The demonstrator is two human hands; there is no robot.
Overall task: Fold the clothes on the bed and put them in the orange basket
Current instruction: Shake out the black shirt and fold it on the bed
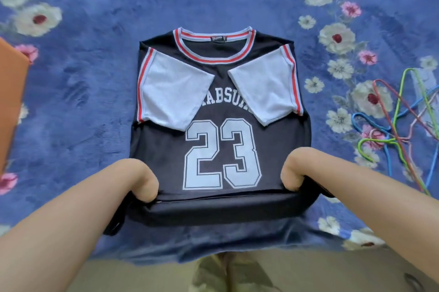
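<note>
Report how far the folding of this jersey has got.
Done: both pale sleeves lie folded in across the black jersey. In hand: left hand and right hand grip the bottom hem, lifted off the bed. Left: fold it up, then into the orange basket.

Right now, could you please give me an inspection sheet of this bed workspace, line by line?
Surface: blue plush floral bedspread, covering the bed.
Job's things: black number-23 jersey with pale blue sleeves, lying flat, face up, sleeves folded inward, bottom hem lifted; orange basket, only a corner shows at the left edge.
Clutter: coloured wire hangers in a heap to the right of the jersey.
Grippers: left hand and right hand each grip the hem, fingers curled under.
Cables: nothing seen.
Surroundings: light floor beyond the near bed edge.
</note>
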